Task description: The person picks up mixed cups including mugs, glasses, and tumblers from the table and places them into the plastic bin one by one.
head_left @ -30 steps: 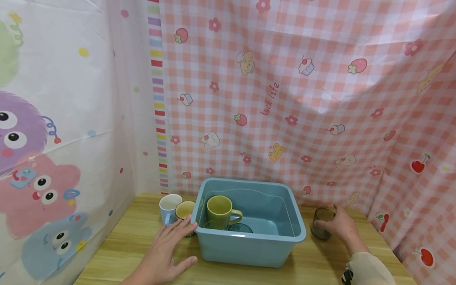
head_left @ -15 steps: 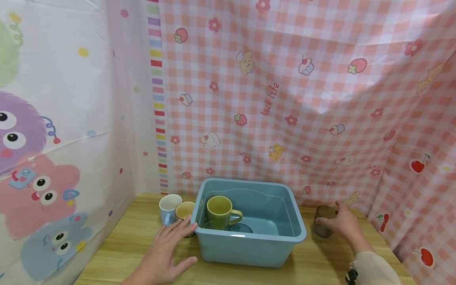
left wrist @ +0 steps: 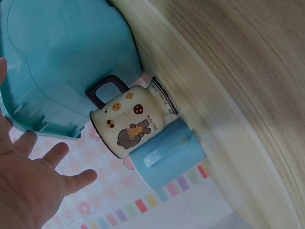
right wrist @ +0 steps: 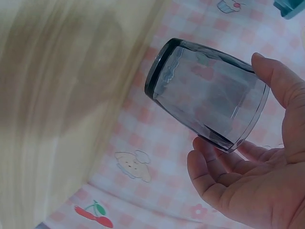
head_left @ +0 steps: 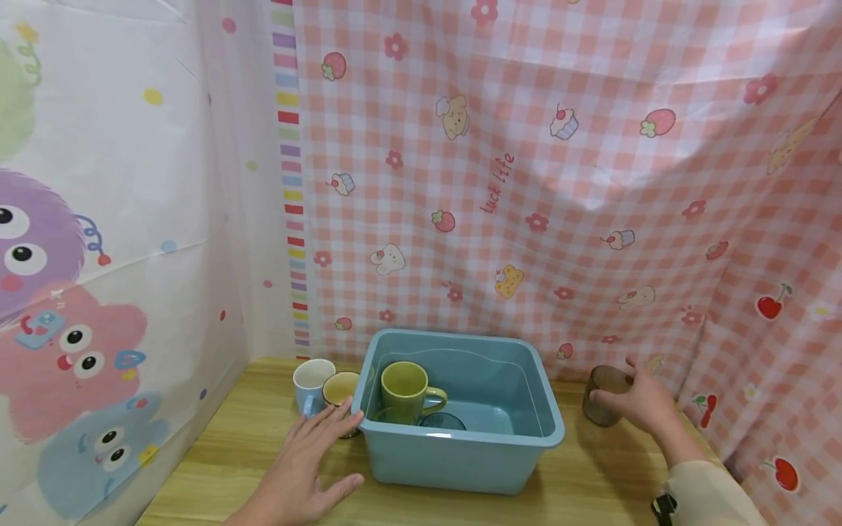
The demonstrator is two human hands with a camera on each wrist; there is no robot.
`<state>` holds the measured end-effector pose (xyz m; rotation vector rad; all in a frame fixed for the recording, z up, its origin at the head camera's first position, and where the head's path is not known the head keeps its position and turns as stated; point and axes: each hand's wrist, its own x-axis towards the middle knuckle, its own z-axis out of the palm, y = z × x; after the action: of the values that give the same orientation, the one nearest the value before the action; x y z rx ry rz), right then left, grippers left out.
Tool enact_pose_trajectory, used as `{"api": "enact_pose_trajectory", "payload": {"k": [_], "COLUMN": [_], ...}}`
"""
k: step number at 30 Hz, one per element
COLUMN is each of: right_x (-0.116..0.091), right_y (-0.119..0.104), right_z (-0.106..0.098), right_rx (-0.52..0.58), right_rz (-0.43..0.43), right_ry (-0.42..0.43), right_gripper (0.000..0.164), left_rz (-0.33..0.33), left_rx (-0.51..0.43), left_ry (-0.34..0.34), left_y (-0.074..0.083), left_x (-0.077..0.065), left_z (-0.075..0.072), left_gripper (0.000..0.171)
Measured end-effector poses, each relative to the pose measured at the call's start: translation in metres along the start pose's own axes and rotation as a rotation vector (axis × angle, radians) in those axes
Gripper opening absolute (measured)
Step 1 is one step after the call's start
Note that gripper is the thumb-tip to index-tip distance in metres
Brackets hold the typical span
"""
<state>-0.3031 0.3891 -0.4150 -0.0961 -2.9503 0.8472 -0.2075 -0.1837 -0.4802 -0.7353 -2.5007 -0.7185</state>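
My right hand (head_left: 650, 409) holds a smoky clear glass tumbler (head_left: 601, 402) near its rim, thumb on one side and fingers on the other. In the right wrist view the tumbler (right wrist: 209, 95) has a thick dark base and hangs over the table. My left hand (head_left: 299, 467) is spread, its fingertips at the left rim of a blue plastic bin (head_left: 454, 462). Inside the bin are an olive-green mug (head_left: 403, 398) and a dark glass rim (head_left: 444, 421). Beside it, the left wrist view shows a cream bear-print mug (left wrist: 131, 124) and a light blue mug (left wrist: 169, 155).
A wood-grain table (head_left: 217, 467) carries everything. Behind it hangs a pink checked cloth (head_left: 500, 183), with a white cartoon-print cloth (head_left: 164, 292) along the left. The bin stands between my two hands.
My right hand has raised the tumbler and carried it slightly right and toward the back cloth. My left hand, the bin and the mugs have stayed put.
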Motion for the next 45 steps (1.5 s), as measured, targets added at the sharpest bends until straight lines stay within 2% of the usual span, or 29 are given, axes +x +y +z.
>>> {"api": "enact_pose_trajectory", "payload": {"k": [16, 22, 33, 45], "right_x": [-0.001, -0.001, 0.0, -0.005], "right_y": [-0.03, -0.04, -0.053, -0.076], "right_z": [-0.027, -0.035, -0.042, -0.049], "right_rx": [-0.035, -0.013, -0.016, 0.006], "right_rz": [-0.041, -0.05, -0.068, -0.095], "right_ry": [0.038, 0.049, 0.082, 0.07], "right_gripper": [0.121, 0.119, 0.121, 0.121], "left_rz": [-0.001, -0.006, -0.001, 0.001], "left_rx": [-0.001, -0.002, 0.0, -0.008], "left_ry": [-0.004, -0.009, -0.006, 0.002], "left_y": [0.002, 0.002, 0.002, 0.001], "left_x": [0.0, 0.001, 0.001, -0.001], "left_z": [-0.002, -0.003, -0.003, -0.002], "left_gripper": [0.08, 0.079, 0.08, 0.08]}}
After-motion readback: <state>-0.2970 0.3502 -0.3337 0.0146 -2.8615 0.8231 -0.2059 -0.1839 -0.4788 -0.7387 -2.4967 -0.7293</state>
